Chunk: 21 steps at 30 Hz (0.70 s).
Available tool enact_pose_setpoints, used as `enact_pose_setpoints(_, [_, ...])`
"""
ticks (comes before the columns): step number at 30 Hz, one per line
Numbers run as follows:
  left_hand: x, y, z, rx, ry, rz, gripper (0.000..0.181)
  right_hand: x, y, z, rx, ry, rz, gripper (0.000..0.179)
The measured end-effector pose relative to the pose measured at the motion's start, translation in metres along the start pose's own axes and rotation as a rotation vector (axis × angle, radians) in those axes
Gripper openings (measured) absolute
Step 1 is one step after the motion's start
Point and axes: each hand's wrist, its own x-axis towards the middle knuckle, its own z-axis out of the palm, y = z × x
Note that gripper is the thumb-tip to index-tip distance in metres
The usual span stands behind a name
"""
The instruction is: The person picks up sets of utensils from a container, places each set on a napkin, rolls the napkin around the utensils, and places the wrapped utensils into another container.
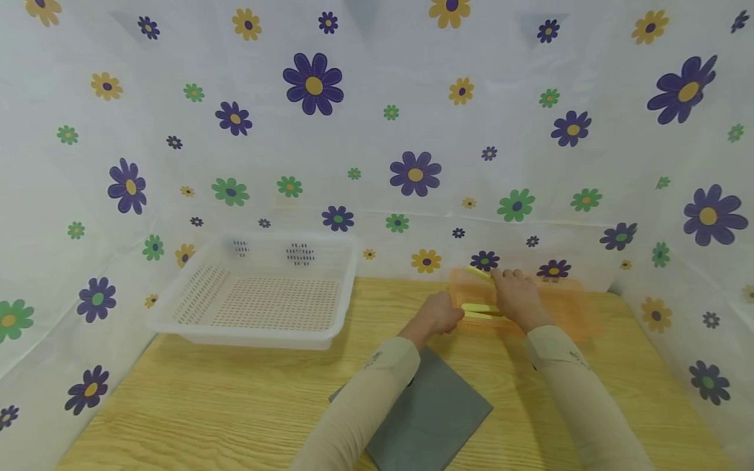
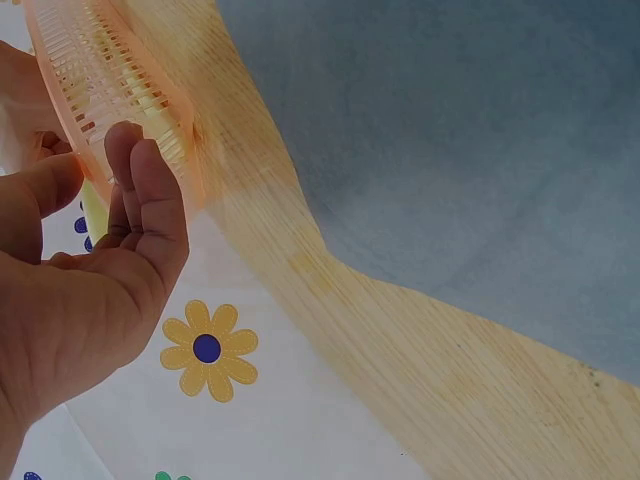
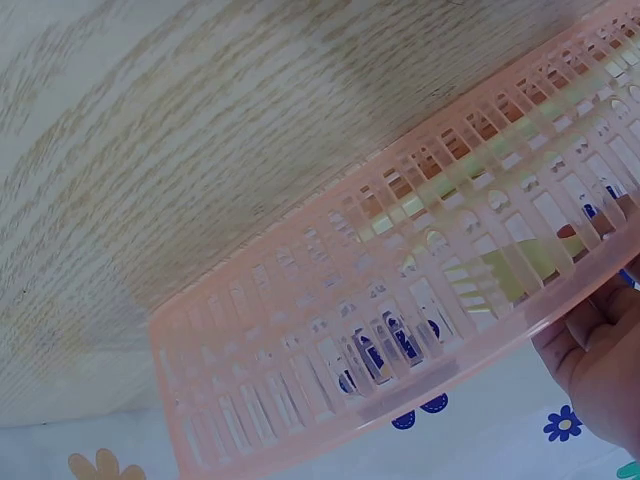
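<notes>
A translucent orange slotted basket [image 1: 565,307] stands at the back right of the table, with yellow utensils [image 1: 480,307] lying in it. My left hand [image 1: 438,314] pinches the basket's left end between thumb and fingers, as the left wrist view of the hand [image 2: 110,260] shows. Over the basket's back side, my right hand [image 1: 518,297] holds a yellow fork [image 3: 480,285]. The fork's handle sticks out to the left of that hand in the head view. Through the slots its tines show, while the right fingers [image 3: 575,345] are partly hidden by the basket rim.
On the left of the wooden table [image 1: 235,392] stands a large white perforated basket [image 1: 259,340]. A grey square mat [image 1: 436,412] lies in front, partly under the left forearm. A flower-printed sheet [image 1: 365,144] surrounds the table at the back and sides.
</notes>
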Motion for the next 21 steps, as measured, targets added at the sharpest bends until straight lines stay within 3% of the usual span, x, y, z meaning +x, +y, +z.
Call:
enact_pose_setpoints(11, [0.0036, -0.0017, 0.0031, 0.091, 0.023, 0.033, 0.044, -0.0020, -0.0041, -0.0047, 0.058, -0.007, 0.032, 0.037])
enact_pose_setpoints(21, [-0.0012, -0.0007, 0.0017, 0.085, 0.030, 0.016, 0.044, -0.0040, -0.0062, -0.0025, 0.100, 0.045, 0.030, 0.019])
